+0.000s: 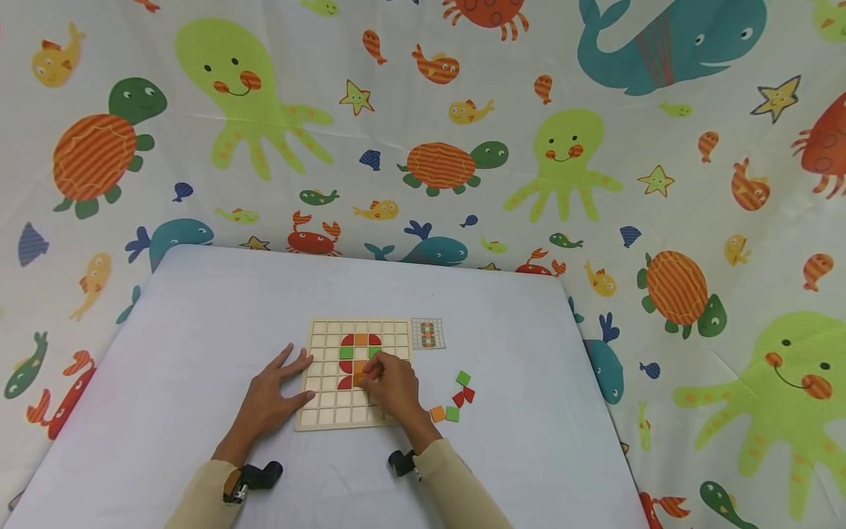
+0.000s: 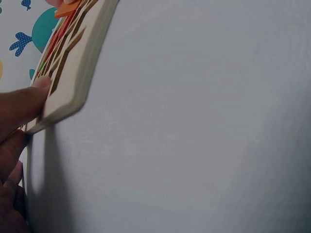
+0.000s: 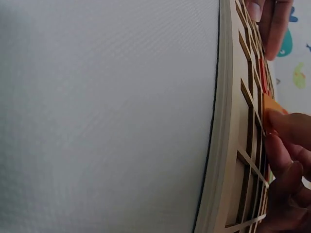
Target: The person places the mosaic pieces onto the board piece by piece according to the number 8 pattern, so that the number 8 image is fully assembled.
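A pale wooden grid board [image 1: 326,402] lies on the white table, with red rounded, green square and orange square tiles set in its middle cells. My right hand [image 1: 396,386] pinches an orange square tile [image 3: 272,104] between thumb and fingers, held at the board's surface in a lower middle cell. Just left of that tile is a red rounded tile [image 1: 345,383]. My left hand [image 1: 267,397], fingers spread, rests at the board's left edge. In the left wrist view its thumb [image 2: 29,99] touches the top of the frame. My right fingers hide some cells.
A small printed pattern card [image 1: 428,334] lies against the board's upper right edge. Right of the board are loose tiles: a green square [image 1: 463,378], two red pieces [image 1: 459,399], an orange square [image 1: 438,414] and another green square [image 1: 452,414]. A sea-animal curtain hangs behind.
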### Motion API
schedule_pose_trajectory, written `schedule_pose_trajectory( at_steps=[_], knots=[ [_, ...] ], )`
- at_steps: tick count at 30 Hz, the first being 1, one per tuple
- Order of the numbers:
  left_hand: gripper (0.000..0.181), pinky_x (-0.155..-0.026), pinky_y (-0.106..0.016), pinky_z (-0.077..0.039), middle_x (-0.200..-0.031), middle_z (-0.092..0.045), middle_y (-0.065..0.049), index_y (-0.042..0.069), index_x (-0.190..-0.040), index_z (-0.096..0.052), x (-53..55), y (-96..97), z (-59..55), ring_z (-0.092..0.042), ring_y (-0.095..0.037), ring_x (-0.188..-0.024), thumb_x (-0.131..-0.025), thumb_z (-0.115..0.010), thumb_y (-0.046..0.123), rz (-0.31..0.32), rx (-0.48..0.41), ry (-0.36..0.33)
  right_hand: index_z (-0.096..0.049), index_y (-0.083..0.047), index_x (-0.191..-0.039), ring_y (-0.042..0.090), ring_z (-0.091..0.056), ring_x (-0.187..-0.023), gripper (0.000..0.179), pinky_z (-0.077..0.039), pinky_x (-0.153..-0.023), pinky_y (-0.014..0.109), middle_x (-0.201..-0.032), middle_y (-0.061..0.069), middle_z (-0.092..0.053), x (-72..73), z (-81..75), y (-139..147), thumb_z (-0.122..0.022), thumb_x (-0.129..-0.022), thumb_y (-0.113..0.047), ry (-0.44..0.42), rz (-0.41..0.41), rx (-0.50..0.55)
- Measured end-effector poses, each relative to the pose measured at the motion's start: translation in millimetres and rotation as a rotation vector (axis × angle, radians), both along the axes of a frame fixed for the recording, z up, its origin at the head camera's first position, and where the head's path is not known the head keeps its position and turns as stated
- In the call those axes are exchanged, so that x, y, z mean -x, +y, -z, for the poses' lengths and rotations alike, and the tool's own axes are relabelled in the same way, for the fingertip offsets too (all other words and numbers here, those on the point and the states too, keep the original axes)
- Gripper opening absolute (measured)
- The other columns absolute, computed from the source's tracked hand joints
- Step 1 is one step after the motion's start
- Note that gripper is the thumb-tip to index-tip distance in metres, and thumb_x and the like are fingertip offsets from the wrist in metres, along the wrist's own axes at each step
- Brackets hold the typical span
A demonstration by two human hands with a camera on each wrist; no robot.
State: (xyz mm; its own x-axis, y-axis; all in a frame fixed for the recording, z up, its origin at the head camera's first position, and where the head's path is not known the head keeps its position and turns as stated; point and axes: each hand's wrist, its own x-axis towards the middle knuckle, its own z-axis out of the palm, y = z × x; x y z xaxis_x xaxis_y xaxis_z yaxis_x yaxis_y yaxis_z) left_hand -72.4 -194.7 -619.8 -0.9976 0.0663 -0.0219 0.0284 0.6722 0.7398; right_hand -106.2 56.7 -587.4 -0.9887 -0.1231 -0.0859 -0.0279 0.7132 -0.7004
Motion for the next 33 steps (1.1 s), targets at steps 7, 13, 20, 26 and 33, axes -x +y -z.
schedule_pose_trajectory(
  at_steps=[7,13,20,26,33],
  knots=[
    [0.077,-0.121,-0.074,-0.032,-0.172,-0.028,-0.029,0.009,-0.155,-0.054,1.2,-1.3,0.6,-0.032,-0.06,-0.154,-0.086,-0.087,0.021,0.003,0.004,-0.022,-0.073,-0.023,-0.084,-0.001,-0.054,-0.066,0.016,-0.042,-0.059,0.021,-0.072,-0.015,-0.063,0.2,0.9,-1,-0.088,-0.088,-0.023,-0.018,-0.017,-0.038],
    [0.077,-0.121,-0.073,-0.032,-0.172,-0.029,-0.028,0.01,-0.154,-0.055,0.5,-0.7,0.5,-0.032,-0.059,-0.154,-0.086,-0.088,0.022,-0.002,-0.004,-0.021,-0.077,-0.022,-0.09,-0.001,-0.055,-0.071,0.015,-0.042,-0.059,0.023,-0.076,-0.014,-0.067,-1.8,-2.1,8,-0.09,-0.085,-0.018,-0.015,-0.047,0.01],
    [0.076,-0.12,-0.074,-0.033,-0.171,-0.031,-0.03,0.009,-0.152,-0.057,-0.1,0.2,-2.0,-0.034,-0.059,-0.153,-0.085,-0.089,0.02,-0.003,-0.017,0.016,-0.078,-0.023,-0.096,0.003,-0.056,-0.07,0.017,-0.041,-0.058,0.022,-0.079,-0.012,-0.07,-6.8,-4.1,31,-0.09,-0.085,-0.016,0.002,-0.006,0.078],
    [0.076,-0.121,-0.074,-0.033,-0.172,-0.029,-0.029,0.009,-0.153,-0.056,0.5,-0.9,-2.9,-0.033,-0.059,-0.154,-0.086,-0.088,0.021,0.001,-0.012,-0.005,-0.079,-0.023,-0.098,0.009,-0.053,-0.066,0.018,-0.042,-0.054,0.022,-0.081,-0.01,-0.069,-12.3,-7.5,60,-0.089,-0.086,-0.016,0.012,0.079,0.124],
    [0.075,-0.119,-0.075,-0.034,-0.17,-0.031,-0.031,0.009,-0.152,-0.058,0.5,-1.2,-2.0,-0.034,-0.061,-0.152,-0.085,-0.089,0.023,0.003,-0.011,0.007,-0.079,-0.02,-0.098,0.014,-0.054,-0.068,0.017,-0.046,-0.057,0.023,-0.083,-0.005,-0.071,-20.2,-7.8,97,-0.087,-0.086,-0.011,0.046,0.222,0.141]
  ],
)
